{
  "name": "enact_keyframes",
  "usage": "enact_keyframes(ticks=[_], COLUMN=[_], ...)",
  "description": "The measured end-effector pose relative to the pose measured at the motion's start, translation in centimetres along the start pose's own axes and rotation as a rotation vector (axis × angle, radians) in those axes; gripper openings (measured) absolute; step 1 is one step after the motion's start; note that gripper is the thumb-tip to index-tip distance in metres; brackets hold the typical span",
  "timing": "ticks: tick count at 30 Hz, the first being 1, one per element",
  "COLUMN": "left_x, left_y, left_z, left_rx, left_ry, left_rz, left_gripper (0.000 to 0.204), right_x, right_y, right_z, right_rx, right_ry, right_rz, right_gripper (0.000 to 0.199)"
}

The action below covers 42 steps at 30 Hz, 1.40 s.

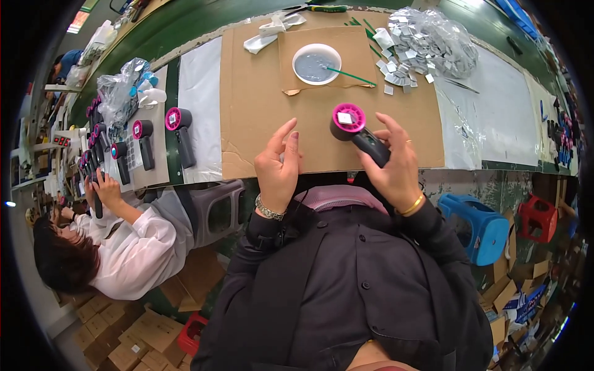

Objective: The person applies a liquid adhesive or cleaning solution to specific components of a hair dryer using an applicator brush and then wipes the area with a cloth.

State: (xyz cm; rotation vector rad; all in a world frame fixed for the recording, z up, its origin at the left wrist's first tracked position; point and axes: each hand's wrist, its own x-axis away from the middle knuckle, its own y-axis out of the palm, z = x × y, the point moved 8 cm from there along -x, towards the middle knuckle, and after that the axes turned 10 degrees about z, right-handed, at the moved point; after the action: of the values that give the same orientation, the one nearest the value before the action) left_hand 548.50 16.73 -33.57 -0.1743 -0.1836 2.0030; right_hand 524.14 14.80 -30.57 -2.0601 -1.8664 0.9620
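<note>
The handheld fan, dark grey with a pink ring round its head, sits in my right hand, fingers clamped round the handle so the round face tilts up toward me and shows the small silvery square at its centre. It hangs just above the near edge of the cardboard sheet that covers the worktop. My left hand is beside it, not touching, thumb and fingers loosely apart and holding nothing I can make out; held close like that, it seems ready to work on the fan's face. Farther back, a white bowl of grey liquid rests on its own scrap of card with a green stick leaning in it, and a heap of silvery squares lies near on my right. To my left, another person handles similar fans laid in rows.
</note>
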Motion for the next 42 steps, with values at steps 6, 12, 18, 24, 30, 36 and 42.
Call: enact_keyframes(ticks=[6, 12, 18, 24, 30, 36, 42], left_x=[-0.2, -2.2, -4.4, -5.3, -4.9, -4.9, -4.6], left_y=[0.2, 0.6, 0.6, 1.0, 2.2, 2.7, 3.5], left_z=[0.0, -0.3, 1.5, 3.2, 4.1, 4.8, 5.6], left_rx=[-0.010, 0.014, -0.128, -0.347, -0.402, -0.307, -0.304], left_ry=[0.135, 0.201, 0.346, 0.484, 0.558, 0.553, 0.658], left_rz=[-0.018, -0.040, -0.044, -0.045, -0.025, -0.042, -0.116], left_gripper=[0.039, 0.046, 0.048, 0.039, 0.032, 0.026, 0.023], right_x=[-0.2, -0.3, -0.5, -2.2, -7.7, -9.9, -11.9], right_y=[4.3, 7.0, 8.0, 5.5, 1.7, 3.7, 3.9], right_z=[-1.0, -2.8, -2.8, -1.7, 0.3, 1.8, 0.5], right_rx=[0.094, 0.057, -0.087, -0.034, 0.245, 0.327, 0.263], right_ry=[-0.057, -0.101, -0.033, -0.024, -0.192, -0.198, -0.267], right_rz=[0.077, 0.073, 0.022, 0.023, 0.207, 0.043, 0.053], right_gripper=[0.064, 0.068, 0.071, 0.061, 0.053, 0.043, 0.020])
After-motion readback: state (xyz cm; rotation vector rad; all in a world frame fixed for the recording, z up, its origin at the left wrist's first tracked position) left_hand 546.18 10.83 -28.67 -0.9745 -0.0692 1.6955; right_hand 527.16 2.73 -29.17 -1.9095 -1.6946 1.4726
